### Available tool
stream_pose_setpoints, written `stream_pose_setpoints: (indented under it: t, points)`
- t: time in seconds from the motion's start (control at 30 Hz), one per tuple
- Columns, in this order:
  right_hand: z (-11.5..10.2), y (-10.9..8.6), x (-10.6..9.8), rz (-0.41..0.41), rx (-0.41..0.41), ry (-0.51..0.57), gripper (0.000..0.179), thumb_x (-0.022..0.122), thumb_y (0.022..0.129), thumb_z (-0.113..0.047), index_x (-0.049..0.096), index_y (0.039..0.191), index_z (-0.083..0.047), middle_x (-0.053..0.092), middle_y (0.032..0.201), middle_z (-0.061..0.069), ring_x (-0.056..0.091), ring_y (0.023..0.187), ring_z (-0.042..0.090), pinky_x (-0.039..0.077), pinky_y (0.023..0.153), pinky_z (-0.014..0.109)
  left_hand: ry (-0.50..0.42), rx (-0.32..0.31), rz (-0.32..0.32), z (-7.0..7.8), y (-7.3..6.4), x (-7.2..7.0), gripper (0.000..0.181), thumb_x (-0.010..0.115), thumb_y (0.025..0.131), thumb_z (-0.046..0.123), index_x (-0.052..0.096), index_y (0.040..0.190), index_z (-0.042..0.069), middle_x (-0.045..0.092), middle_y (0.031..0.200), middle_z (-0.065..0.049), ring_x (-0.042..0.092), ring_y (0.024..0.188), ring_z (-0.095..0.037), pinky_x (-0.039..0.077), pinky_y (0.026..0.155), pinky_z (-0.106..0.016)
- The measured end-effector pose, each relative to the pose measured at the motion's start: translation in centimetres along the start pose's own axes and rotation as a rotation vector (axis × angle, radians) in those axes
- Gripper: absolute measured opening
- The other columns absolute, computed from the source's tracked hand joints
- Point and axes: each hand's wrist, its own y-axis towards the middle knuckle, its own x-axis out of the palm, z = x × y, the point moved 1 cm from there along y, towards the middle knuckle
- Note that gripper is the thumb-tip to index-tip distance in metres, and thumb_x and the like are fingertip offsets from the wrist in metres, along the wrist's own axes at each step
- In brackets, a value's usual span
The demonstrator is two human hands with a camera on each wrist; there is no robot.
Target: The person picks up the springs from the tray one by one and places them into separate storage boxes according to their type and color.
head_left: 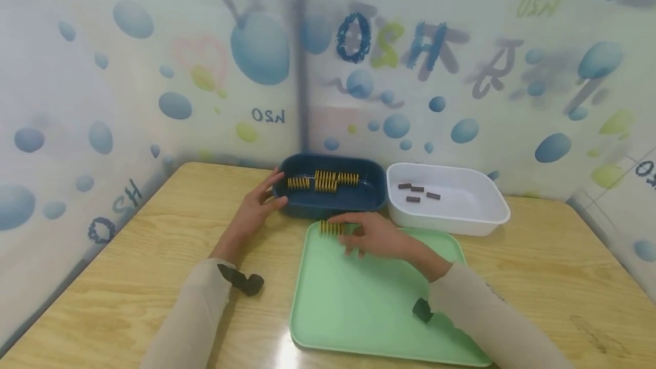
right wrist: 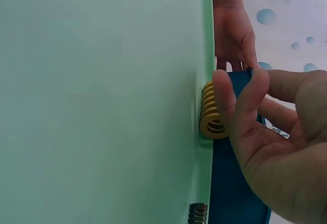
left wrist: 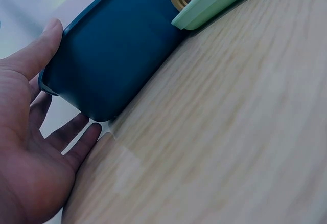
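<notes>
A dark blue bin [head_left: 333,205] holds several yellow coil springs [head_left: 326,185]. My left hand [head_left: 256,201] rests against the bin's left end, thumb and fingers spread rather than curled round it; the left wrist view shows the thumb by the rim and fingertips near the lower corner. My right hand [head_left: 376,235] is over the back edge of the green tray [head_left: 369,312]. Its fingers are at a yellow coil spring [right wrist: 210,114] lying along the tray's rim, overlapping one side of it without visibly closing round it. A dark spring [right wrist: 197,214] also lies by that rim.
A white bin [head_left: 466,198] stands right of the blue one, with several small dark springs [head_left: 417,189] in it. Both bins stand behind the tray on a wooden table [head_left: 246,323]. Printed curtains [head_left: 205,44] close off the back and sides.
</notes>
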Motion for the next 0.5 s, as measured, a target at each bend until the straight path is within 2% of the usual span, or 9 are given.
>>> stream_pose_setpoints:
  t: [0.13,0.5]
  points:
    - [0.34,0.01,0.2,-0.001,0.001,0.02,0.045,0.064,0.093,-0.019,0.054,0.137,-0.019,0.062,0.117,0.007,0.067,0.069,0.015,0.055,0.057,0.034,0.001,-0.01,0.001,-0.07,0.02,0.0,0.06,0.061,0.094,0.007,0.035,0.147,0.004,0.015,0.159,-0.005,0.027,0.135,-0.045,0.027,0.108,-0.052]
    - [0.27,-0.01,0.14,0.014,-0.007,0.054,0.039,0.066,0.092,-0.02,0.059,0.131,-0.019,0.066,0.105,0.004,0.067,0.07,0.018,0.055,0.057,0.036,0.006,-0.016,-0.001,-0.03,0.03,0.05,0.06,0.061,0.094,0.008,0.034,0.147,0.004,0.015,0.159,-0.004,0.026,0.135,-0.046,0.027,0.107,-0.052]
